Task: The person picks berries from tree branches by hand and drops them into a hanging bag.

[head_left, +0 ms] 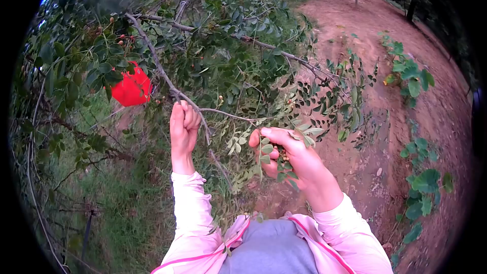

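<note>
My left hand is closed around a grey-brown branch, which slants down from the upper left. To its right my right hand curls around a leafy twig; green leaves and several small berries poke out between thumb and fingers. A thin side shoot runs from the branch toward my right hand. Farther up on the left, reddish berries hang among the leaves. Part of the right fingers is hidden by foliage.
Behind the leaves on the left lies a bright red, angular thing. A second long branch crosses above my hands. Reddish bare soil stretches along the right, with broad-leaved plants growing on it. Grass covers the lower left.
</note>
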`<state>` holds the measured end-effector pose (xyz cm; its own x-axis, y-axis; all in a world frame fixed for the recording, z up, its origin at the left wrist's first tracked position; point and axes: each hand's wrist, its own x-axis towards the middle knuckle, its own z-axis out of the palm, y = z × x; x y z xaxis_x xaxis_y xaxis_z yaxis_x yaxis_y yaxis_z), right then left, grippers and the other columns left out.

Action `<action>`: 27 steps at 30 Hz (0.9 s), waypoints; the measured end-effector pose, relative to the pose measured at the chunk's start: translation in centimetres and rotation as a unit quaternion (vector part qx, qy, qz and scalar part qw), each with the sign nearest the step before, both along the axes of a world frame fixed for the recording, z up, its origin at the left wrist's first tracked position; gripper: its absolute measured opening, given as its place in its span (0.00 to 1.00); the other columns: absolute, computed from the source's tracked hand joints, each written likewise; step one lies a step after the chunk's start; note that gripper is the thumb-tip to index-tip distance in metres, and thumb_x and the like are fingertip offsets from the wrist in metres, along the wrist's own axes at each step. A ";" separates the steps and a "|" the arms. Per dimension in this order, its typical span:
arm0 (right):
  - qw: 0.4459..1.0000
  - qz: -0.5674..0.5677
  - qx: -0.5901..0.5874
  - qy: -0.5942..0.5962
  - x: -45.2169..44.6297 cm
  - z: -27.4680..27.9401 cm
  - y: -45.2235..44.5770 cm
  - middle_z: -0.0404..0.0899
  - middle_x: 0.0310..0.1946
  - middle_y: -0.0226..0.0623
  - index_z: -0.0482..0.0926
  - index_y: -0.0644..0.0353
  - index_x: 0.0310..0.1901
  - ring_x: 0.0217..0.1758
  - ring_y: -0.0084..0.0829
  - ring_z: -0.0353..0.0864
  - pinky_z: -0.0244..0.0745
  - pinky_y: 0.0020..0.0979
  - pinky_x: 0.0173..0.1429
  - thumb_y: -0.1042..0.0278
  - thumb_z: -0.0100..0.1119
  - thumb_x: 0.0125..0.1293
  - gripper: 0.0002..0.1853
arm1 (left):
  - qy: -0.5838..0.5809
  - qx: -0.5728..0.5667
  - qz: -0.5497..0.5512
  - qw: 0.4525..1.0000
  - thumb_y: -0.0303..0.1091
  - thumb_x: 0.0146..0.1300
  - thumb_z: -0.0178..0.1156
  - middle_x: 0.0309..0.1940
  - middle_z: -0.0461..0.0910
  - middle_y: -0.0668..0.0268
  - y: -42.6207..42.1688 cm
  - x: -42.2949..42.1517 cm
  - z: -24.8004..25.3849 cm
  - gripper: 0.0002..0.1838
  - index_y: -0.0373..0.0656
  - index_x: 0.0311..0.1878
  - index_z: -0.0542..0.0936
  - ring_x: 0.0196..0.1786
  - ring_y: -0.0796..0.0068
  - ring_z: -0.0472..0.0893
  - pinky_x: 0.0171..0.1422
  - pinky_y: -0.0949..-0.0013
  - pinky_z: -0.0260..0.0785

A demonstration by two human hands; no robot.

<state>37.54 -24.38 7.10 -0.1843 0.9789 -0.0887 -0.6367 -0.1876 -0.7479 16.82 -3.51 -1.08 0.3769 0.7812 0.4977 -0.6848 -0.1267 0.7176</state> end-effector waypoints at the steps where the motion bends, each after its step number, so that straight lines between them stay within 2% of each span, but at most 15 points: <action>1: 0.998 0.013 -0.024 0.052 -0.1 -0.3 -0.4 0.64 0.21 0.21 0.75 0.62 0.43 0.23 0.17 0.66 0.58 0.20 0.25 0.58 0.48 0.74 0.14 | 0.001 0.003 -0.006 1.000 0.43 0.78 0.45 0.18 0.55 0.80 -0.1 0.0 0.1 0.13 0.44 0.41 0.69 0.20 0.87 0.51 0.27 0.76 0.44; 2: 0.993 0.027 -0.048 0.104 -0.1 -0.6 -0.9 0.64 0.21 0.21 0.75 0.62 0.42 0.22 0.17 0.66 0.56 0.19 0.23 0.58 0.48 0.74 0.14 | 0.037 0.007 0.003 0.999 0.46 0.78 0.45 0.18 0.54 0.83 0.0 -0.2 0.0 0.13 0.48 0.42 0.70 0.20 0.91 0.52 0.41 0.78 0.63; 4: 0.973 0.072 -0.045 0.217 -0.1 -0.8 -1.1 0.62 0.22 0.23 0.71 0.62 0.38 0.19 0.16 0.61 0.48 0.19 0.18 0.61 0.45 0.74 0.12 | 0.015 0.005 -0.001 1.000 0.46 0.78 0.44 0.18 0.54 0.83 0.5 0.1 -0.2 0.13 0.48 0.42 0.70 0.19 0.91 0.51 0.39 0.79 0.63; 7: 0.948 0.116 0.013 0.295 2.1 -2.1 -4.1 0.60 0.21 0.23 0.70 0.62 0.36 0.16 0.15 0.55 0.45 0.20 0.18 0.64 0.42 0.73 0.12 | -0.017 -0.017 -0.011 1.000 0.45 0.78 0.43 0.18 0.53 0.81 0.9 -0.3 -0.5 0.12 0.48 0.42 0.70 0.20 0.89 0.53 0.33 0.81 0.58; 9: 0.966 0.056 0.005 0.252 2.9 -1.9 -5.4 0.58 0.21 0.24 0.69 0.63 0.33 0.15 0.15 0.52 0.45 0.21 0.18 0.65 0.42 0.72 0.12 | -0.023 -0.037 0.030 0.999 0.44 0.78 0.44 0.18 0.54 0.80 0.4 -0.1 -0.2 0.13 0.46 0.41 0.69 0.20 0.88 0.51 0.28 0.81 0.50; 10: 0.973 0.031 0.000 0.227 3.0 -2.0 -5.7 0.59 0.20 0.24 0.69 0.63 0.32 0.15 0.16 0.52 0.46 0.22 0.18 0.65 0.42 0.72 0.12 | 0.006 -0.113 0.089 0.990 0.46 0.78 0.44 0.20 0.60 0.79 -0.3 0.1 -0.1 0.13 0.48 0.42 0.69 0.21 0.87 0.58 0.30 0.81 0.60; 13: 0.976 0.005 -0.006 0.219 2.9 -3.9 -5.3 0.60 0.20 0.26 0.67 0.61 0.28 0.15 0.18 0.53 0.48 0.23 0.18 0.60 0.40 0.75 0.18 | -0.071 -0.169 0.117 0.976 0.49 0.77 0.44 0.25 0.68 0.78 -1.1 1.5 0.6 0.14 0.50 0.43 0.70 0.26 0.84 0.68 0.32 0.76 0.69; 14: 0.972 0.004 0.002 0.233 2.6 -5.0 -4.6 0.60 0.20 0.27 0.67 0.60 0.27 0.16 0.18 0.54 0.49 0.23 0.18 0.58 0.39 0.76 0.20 | -0.109 -0.172 0.062 0.977 0.49 0.76 0.46 0.31 0.74 0.76 -0.9 1.3 0.4 0.13 0.51 0.45 0.72 0.33 0.78 0.75 0.29 0.70 0.71; 17: 0.974 -0.005 -0.019 0.226 2.4 -7.2 -2.9 0.63 0.21 0.28 0.66 0.57 0.25 0.18 0.18 0.58 0.52 0.22 0.18 0.52 0.40 0.78 0.23 | -0.142 -0.143 0.019 0.979 0.49 0.75 0.48 0.32 0.75 0.72 0.3 1.0 -0.9 0.15 0.49 0.47 0.75 0.35 0.74 0.77 0.30 0.68 0.73; 18: 0.973 -0.004 -0.039 0.227 2.1 -7.6 -2.4 0.63 0.21 0.28 0.66 0.57 0.25 0.19 0.18 0.60 0.53 0.22 0.19 0.52 0.41 0.78 0.23 | -0.175 -0.201 -0.016 0.964 0.49 0.74 0.50 0.32 0.76 0.68 -0.2 1.2 -0.1 0.17 0.45 0.49 0.76 0.35 0.71 0.78 0.32 0.66 0.76; 19: 0.972 -0.004 -0.060 0.228 1.9 -7.8 -2.0 0.64 0.21 0.28 0.66 0.56 0.25 0.20 0.18 0.61 0.54 0.22 0.19 0.51 0.43 0.77 0.23 | -0.120 -0.224 0.093 0.963 0.49 0.74 0.50 0.29 0.76 0.67 -0.1 0.9 0.1 0.18 0.42 0.49 0.75 0.34 0.72 0.79 0.33 0.65 0.78; 20: 0.977 0.014 -0.037 0.209 1.9 -8.3 -1.8 0.66 0.22 0.26 0.72 0.58 0.31 0.22 0.16 0.64 0.57 0.20 0.22 0.52 0.47 0.76 0.19 | -0.097 -0.233 0.137 0.958 0.49 0.75 0.50 0.29 0.75 0.68 -0.1 0.9 0.1 0.18 0.42 0.48 0.75 0.33 0.73 0.79 0.34 0.65 0.77; 23: 0.995 -0.001 -0.017 0.099 1.5 -7.4 -0.9 0.67 0.22 0.22 0.77 0.63 0.40 0.23 0.15 0.64 0.58 0.19 0.25 0.54 0.49 0.76 0.18 | -0.064 -0.221 0.184 0.956 0.49 0.75 0.49 0.26 0.73 0.70 -1.1 0.9 0.9 0.18 0.43 0.48 0.75 0.31 0.75 0.77 0.34 0.67 0.77; 24: 0.997 0.002 -0.002 0.083 1.2 -7.3 -0.5 0.67 0.22 0.20 0.77 0.68 0.47 0.24 0.15 0.64 0.60 0.19 0.28 0.55 0.50 0.75 0.20 | -0.052 -0.217 0.199 0.954 0.49 0.75 0.49 0.25 0.73 0.71 -1.5 0.8 1.0 0.17 0.43 0.48 0.75 0.31 0.75 0.77 0.35 0.67 0.76; 27: 0.997 -0.004 0.011 0.083 1.4 -7.6 0.3 0.67 0.22 0.20 0.78 0.68 0.49 0.24 0.15 0.64 0.61 0.20 0.28 0.55 0.50 0.75 0.20 | -0.003 -0.208 0.247 0.947 0.49 0.75 0.49 0.23 0.71 0.73 -2.9 1.0 1.3 0.17 0.44 0.47 0.74 0.29 0.77 0.76 0.36 0.69 0.76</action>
<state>38.95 -24.09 -0.54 -0.1869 0.9817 -0.0358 -0.7529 -0.1665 -0.6368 17.78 -6.37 0.19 -0.0866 0.9901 0.1101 -0.6197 -0.1401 0.7722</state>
